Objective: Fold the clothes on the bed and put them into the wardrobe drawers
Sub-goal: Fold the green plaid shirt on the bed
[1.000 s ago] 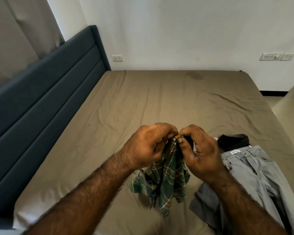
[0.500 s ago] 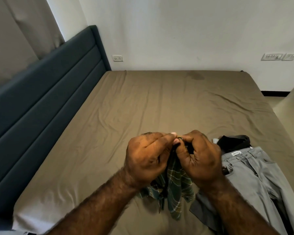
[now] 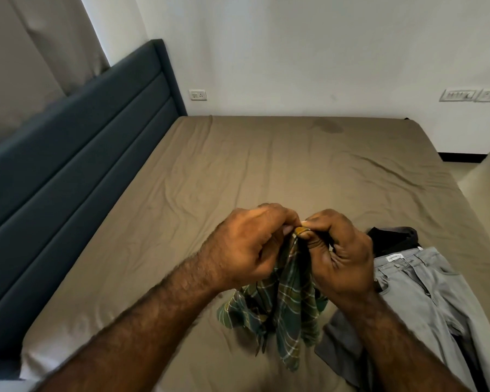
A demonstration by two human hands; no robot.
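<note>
A dark headboard [image 3: 68,171] runs along the far left of the bed [image 3: 238,171], well apart from the hands, with a curtain [image 3: 34,52] above it. The left hand [image 3: 249,247] has its fingers curled in, its grip pinching the top of a shirt [image 3: 283,309]; the right hand [image 3: 343,258], touching it knuckle to knuckle, pinches the same bunched top edge between thumb and fingertips. The shirt is green plaid with pale and yellow-brown stripes, gathered into a narrow crumpled bundle. Its long axis runs roughly upright, from the pinch straight down toward the viewer's side of the bed; whether its lower end rests on the sheet or hangs just above it I cannot tell. Left of and beyond the grip, the olive-brown sheet lies wrinkled and bare up to the white wall [image 3: 294,52] at the far edge. Just right of the right hand lie grey trousers [image 3: 425,295], waistband toward the far wall, legs running toward the near right corner, with a dark garment [image 3: 391,239] beside the waistband. Further right the bed edge drops to pale floor [image 3: 481,193].
</note>
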